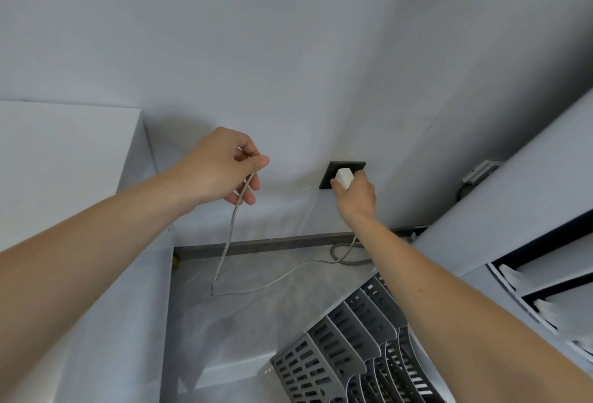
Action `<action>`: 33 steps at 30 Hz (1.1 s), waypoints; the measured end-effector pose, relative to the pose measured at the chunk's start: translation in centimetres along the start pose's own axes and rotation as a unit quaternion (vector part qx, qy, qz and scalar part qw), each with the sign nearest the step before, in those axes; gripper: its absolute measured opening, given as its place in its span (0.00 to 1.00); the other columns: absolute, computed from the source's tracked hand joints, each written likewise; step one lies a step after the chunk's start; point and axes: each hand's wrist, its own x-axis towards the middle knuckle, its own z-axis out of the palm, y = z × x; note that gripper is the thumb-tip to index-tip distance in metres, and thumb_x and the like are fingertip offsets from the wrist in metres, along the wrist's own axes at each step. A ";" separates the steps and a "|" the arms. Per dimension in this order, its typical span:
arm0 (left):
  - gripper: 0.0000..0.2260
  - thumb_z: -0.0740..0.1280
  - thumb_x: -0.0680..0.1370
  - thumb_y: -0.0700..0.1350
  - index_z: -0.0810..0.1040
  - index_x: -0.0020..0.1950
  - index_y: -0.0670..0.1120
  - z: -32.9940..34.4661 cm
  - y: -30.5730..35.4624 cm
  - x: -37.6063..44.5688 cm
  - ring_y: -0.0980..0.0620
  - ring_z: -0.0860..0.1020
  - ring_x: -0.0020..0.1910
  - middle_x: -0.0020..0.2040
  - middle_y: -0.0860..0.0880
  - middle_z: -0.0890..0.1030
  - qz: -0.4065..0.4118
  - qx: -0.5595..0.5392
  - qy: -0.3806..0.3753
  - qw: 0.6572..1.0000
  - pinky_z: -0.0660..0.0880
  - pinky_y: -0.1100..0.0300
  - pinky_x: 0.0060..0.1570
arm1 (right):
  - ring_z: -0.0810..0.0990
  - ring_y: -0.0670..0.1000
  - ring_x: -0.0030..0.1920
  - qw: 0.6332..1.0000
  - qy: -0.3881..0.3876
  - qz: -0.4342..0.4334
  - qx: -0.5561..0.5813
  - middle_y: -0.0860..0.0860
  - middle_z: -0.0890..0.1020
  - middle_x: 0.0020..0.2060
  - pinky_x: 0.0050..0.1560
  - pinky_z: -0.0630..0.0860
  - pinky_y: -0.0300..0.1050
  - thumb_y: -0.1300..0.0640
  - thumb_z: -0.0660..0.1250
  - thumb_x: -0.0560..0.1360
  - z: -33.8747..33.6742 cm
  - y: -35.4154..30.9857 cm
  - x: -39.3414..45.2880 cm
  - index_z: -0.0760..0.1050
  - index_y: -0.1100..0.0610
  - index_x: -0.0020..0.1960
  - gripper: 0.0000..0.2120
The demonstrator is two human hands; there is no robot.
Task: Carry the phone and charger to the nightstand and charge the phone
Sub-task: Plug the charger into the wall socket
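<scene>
My right hand (354, 195) grips the white charger plug (344, 177) and holds it against the black wall socket (333, 170) low on the wall. My left hand (224, 166) pinches the free end of the grey charging cable (224, 255) between thumb and fingers, to the left of the socket. The cable hangs down from that hand, loops over the floor and runs back up toward the plug. The phone is not in view. A white nightstand (67, 152) stands at the left, with its top just under my left arm.
A grey slotted file rack (346, 348) lies tilted on the floor at the lower right. White furniture with dark-edged shelves (545, 274) fills the right side. A dark baseboard (272, 242) runs along the wall, and a thicker grey cable (348, 261) curls beside it.
</scene>
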 end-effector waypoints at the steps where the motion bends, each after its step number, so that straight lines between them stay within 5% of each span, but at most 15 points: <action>1: 0.08 0.68 0.84 0.45 0.80 0.50 0.41 0.0 0.0 0.0 0.42 0.87 0.33 0.39 0.40 0.86 0.001 0.000 0.000 1.000 0.84 0.50 0.36 | 0.80 0.64 0.59 1.000 -0.001 0.002 0.007 0.64 0.80 0.60 0.53 0.79 0.53 0.48 0.69 0.81 0.0 -0.1 0.0 0.71 0.66 0.63 0.22; 21: 0.10 0.68 0.83 0.46 0.80 0.52 0.38 -0.2 -0.1 0.2 0.44 0.87 0.38 0.40 0.43 0.89 0.005 -0.005 0.011 1.000 0.82 0.58 0.33 | 0.77 0.62 0.63 0.999 -0.018 -0.008 -0.025 0.60 0.77 0.63 0.59 0.78 0.55 0.44 0.72 0.77 -0.6 -0.4 -0.1 0.69 0.63 0.67 0.29; 28: 0.10 0.70 0.82 0.45 0.83 0.50 0.38 -0.9 -0.3 0.0 0.50 0.85 0.37 0.43 0.42 0.87 0.021 0.029 0.021 0.999 0.80 0.63 0.29 | 0.73 0.57 0.60 0.978 0.140 -0.152 -0.038 0.56 0.77 0.58 0.59 0.73 0.52 0.51 0.74 0.76 -2.2 -2.4 -4.7 0.73 0.60 0.63 0.22; 33: 0.10 0.71 0.81 0.46 0.84 0.49 0.39 -1.2 -0.2 -1.1 0.51 0.83 0.38 0.43 0.44 0.87 0.013 0.011 0.039 0.999 0.80 0.64 0.28 | 0.85 0.57 0.52 0.958 -0.095 -0.094 0.255 0.50 0.83 0.46 0.57 0.83 0.55 0.55 0.67 0.82 -2.1 -7.6 -11.1 0.77 0.54 0.53 0.03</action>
